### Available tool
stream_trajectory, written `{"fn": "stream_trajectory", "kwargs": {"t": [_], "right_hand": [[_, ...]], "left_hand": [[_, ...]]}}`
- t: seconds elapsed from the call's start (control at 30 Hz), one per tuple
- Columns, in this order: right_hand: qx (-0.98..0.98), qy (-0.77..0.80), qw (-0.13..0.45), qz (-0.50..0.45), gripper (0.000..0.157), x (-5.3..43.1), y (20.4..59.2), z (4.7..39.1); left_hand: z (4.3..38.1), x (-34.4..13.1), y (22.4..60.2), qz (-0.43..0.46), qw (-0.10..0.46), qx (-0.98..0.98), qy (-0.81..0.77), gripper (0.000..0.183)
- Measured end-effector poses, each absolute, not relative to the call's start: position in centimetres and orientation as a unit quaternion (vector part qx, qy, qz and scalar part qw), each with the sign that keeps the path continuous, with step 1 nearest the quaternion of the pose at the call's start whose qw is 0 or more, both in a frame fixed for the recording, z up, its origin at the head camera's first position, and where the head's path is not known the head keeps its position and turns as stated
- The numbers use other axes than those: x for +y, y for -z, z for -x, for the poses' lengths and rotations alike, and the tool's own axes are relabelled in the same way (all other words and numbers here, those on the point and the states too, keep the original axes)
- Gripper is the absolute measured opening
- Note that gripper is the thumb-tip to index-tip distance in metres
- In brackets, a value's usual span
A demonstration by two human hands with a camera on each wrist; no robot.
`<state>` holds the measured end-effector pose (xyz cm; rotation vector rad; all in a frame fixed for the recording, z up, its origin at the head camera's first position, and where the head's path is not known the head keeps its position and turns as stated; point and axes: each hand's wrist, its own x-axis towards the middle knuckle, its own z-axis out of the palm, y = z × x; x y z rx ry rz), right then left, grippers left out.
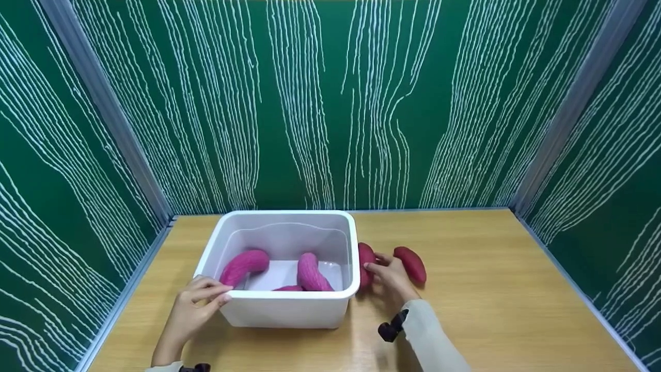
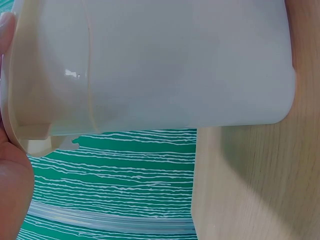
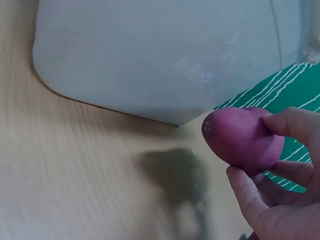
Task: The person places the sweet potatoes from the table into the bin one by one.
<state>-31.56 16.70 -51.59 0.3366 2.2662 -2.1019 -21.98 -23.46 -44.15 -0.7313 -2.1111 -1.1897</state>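
My left hand (image 1: 192,305) grips the rim of a white plastic bin (image 1: 286,310) at its front left corner, and the left wrist view shows the bin's outer wall close up. Just outside the bin's right wall, my right hand (image 1: 393,278) holds a dark red sweet potato (image 3: 244,139) between thumb and fingers. The right wrist view has it raised over the table, its shadow below. Another red sweet potato (image 1: 411,264) lies on the table right of that hand. Inside the bin, a pink sweet potato (image 1: 247,264) rests at the left, and one more (image 1: 312,274) at the right. A third is mostly hidden behind the front rim.
The bin stands on a light wooden table (image 1: 496,299). Green panels (image 1: 338,170) with white wavy lines rise at the back and both sides, joined by grey metal posts (image 1: 111,108). A dark wrist camera (image 1: 393,325) sits on the right sleeve.
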Motion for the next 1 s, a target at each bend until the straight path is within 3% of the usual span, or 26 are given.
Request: {"fn": "stream_trajectory", "kwargs": {"t": [1.0], "right_hand": [[0.72, 0.682, 0.044, -0.118, 0.061, 19.2, 47.2, 31.5]], "left_hand": [[22.0, -23.4, 44.0, 0.272, 0.291, -0.797, 0.454, 0.023]]}}
